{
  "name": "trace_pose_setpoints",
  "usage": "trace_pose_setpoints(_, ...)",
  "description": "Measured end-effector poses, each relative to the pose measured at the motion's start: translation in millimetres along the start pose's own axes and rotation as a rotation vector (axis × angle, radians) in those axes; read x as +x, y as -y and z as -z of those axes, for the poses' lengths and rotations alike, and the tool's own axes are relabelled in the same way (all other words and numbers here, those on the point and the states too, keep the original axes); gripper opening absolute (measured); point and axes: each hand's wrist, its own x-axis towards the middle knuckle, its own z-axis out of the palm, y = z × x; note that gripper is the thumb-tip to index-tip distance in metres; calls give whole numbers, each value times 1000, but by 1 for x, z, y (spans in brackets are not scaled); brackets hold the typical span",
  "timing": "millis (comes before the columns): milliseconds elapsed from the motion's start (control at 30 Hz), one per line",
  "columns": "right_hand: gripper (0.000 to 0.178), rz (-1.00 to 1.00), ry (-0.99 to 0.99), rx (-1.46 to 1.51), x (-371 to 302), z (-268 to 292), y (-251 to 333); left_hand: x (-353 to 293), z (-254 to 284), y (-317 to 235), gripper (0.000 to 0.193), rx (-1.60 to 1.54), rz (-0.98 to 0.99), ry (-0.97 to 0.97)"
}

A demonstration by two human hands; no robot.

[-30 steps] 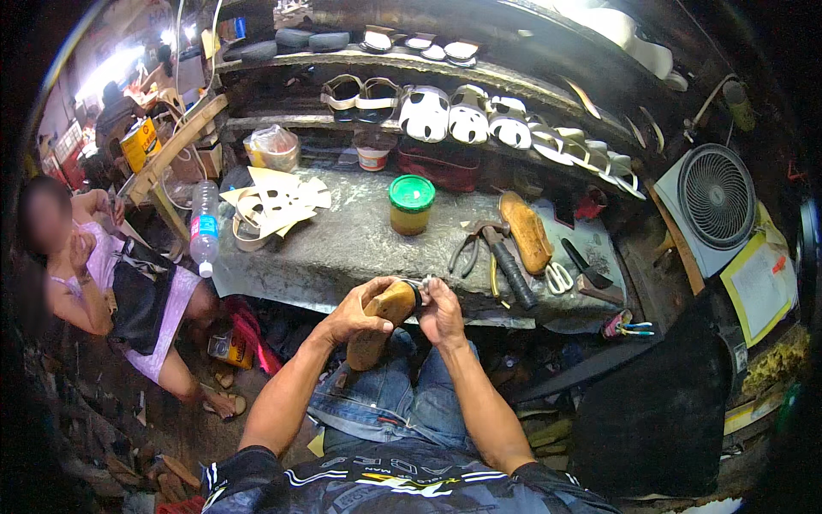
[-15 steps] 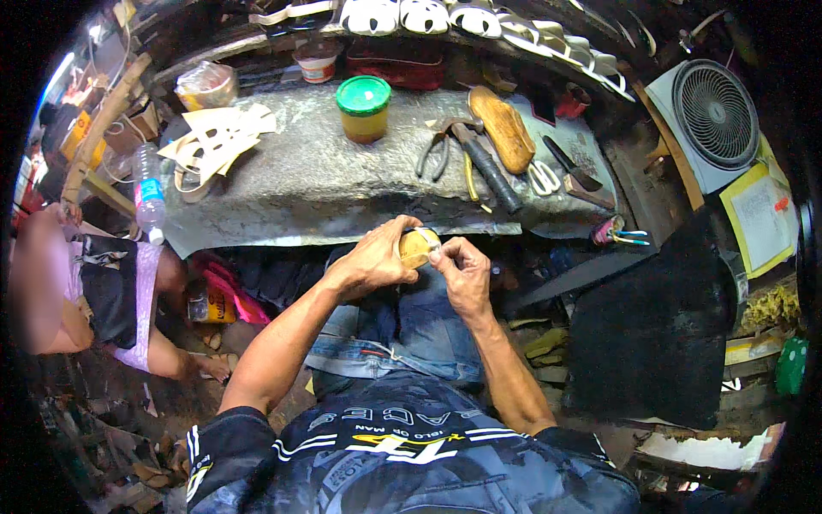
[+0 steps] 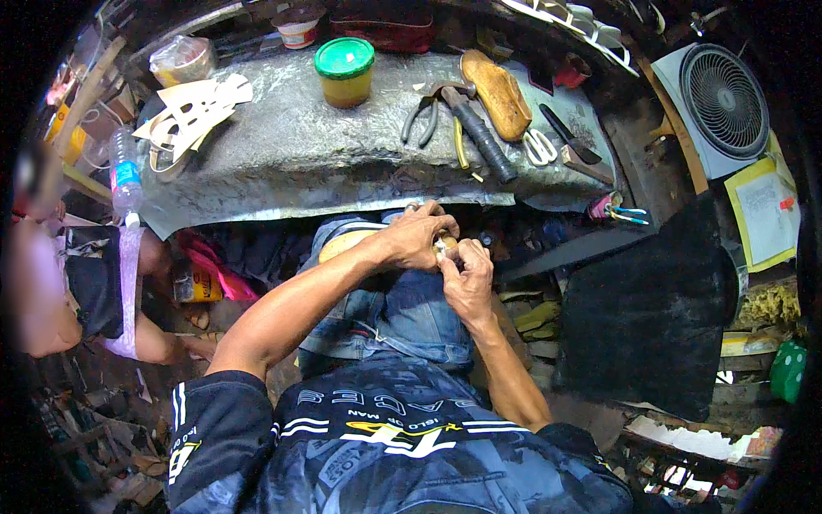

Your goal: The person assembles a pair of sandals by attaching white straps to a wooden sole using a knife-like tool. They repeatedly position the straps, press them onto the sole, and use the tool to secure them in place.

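Above my lap, a tan wooden shoe last point(image 3: 349, 247) lies lengthwise with a white band around it. My left forearm covers its middle. My left hand point(image 3: 419, 235) is closed around its far part. At that end, my right hand point(image 3: 468, 276) pinches a small whitish strip point(image 3: 443, 247) between thumb and fingers. The fingers hide most of the strip's shape.
On the grey-covered bench point(image 3: 282, 137) are a green-lidded tub point(image 3: 344, 73), pincers point(image 3: 421, 120), a hammer point(image 3: 481, 137), another wooden last point(image 3: 497, 94), scissors point(image 3: 539, 147), a knife point(image 3: 569, 134) and cut pale pieces point(image 3: 197, 116). A fan point(image 3: 723, 103) stands right; another person sits left.
The shoe last has turned from end-on to lengthwise, its rounded end now showing behind my left forearm. Both hands have shifted slightly right. The head view has tilted, moving the bench upward.
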Motion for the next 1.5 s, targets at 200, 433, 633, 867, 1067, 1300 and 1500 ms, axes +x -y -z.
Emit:
trace_pose_setpoints(200,11,293,140,126,49,40,17,4,8,6,43,-288,-82,-6)
trace_pose_setpoints(433,104,66,1354,84,154,-10,-16,-116,27,42,45,3,243,-772)
trace_pose_setpoints(633,108,462,1316,49,128,-52,-5,-203,-6,66,72,-354,516,-701)
trace_pose_setpoints(867,96,170,696,386,18,-23,38,-162,15,26,61,-1622,-42,-843)
trace_pose_setpoints(1067,100,-71,419,240,-72,-52,54,-140,-9,25,52,-1520,254,-676)
trace_pose_setpoints(1300,98,-142,453,158,-81,-50,50,-142,-26,44,47,-1501,190,-677)
trace_pose_setpoints(1500,95,-105,465,132,-56,-45,58,-128,-31,65,54,-1377,335,-658)
